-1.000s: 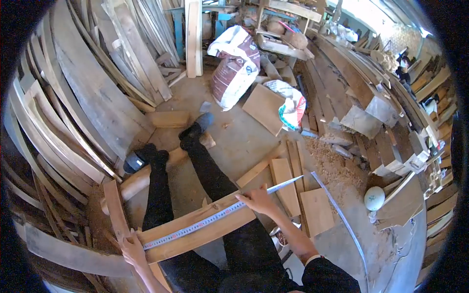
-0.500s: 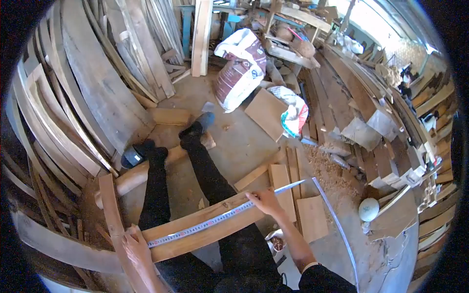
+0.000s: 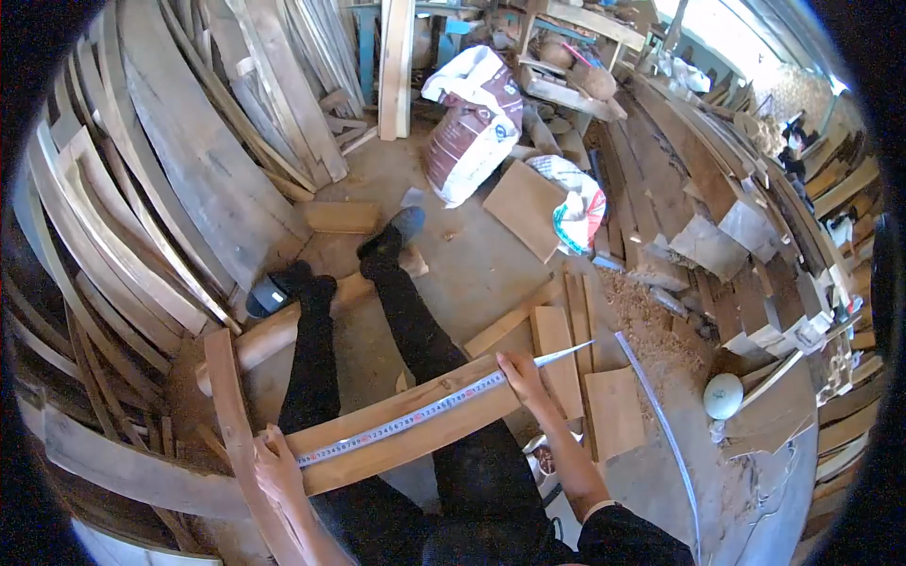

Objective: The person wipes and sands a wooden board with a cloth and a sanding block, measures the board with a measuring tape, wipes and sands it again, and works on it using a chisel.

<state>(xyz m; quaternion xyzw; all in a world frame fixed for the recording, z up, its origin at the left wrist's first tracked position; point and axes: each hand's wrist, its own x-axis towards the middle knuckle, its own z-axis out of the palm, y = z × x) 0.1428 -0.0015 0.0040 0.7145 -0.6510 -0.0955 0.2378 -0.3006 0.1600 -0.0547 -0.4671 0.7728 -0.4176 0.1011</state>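
A light wooden board lies across my thighs, with a white measuring tape stretched along its face. At the board's left end my left hand is closed on the tape's end, beside an upright narrow plank. My right hand pinches the tape at the board's right end, thumb and fingers pressed together. Past that hand the tape sticks out, bends and hangs down at the right.
Planks lean at the left, and timber is stacked at the right. Printed sacks stand ahead. Wood pieces and shavings lie on the floor, near a pale round lamp or bulb.
My right hand has moved slightly farther right along the tape and now sits at the board's right end. My left hand's fingers have closed more tightly at the left end. The view has shifted slightly.
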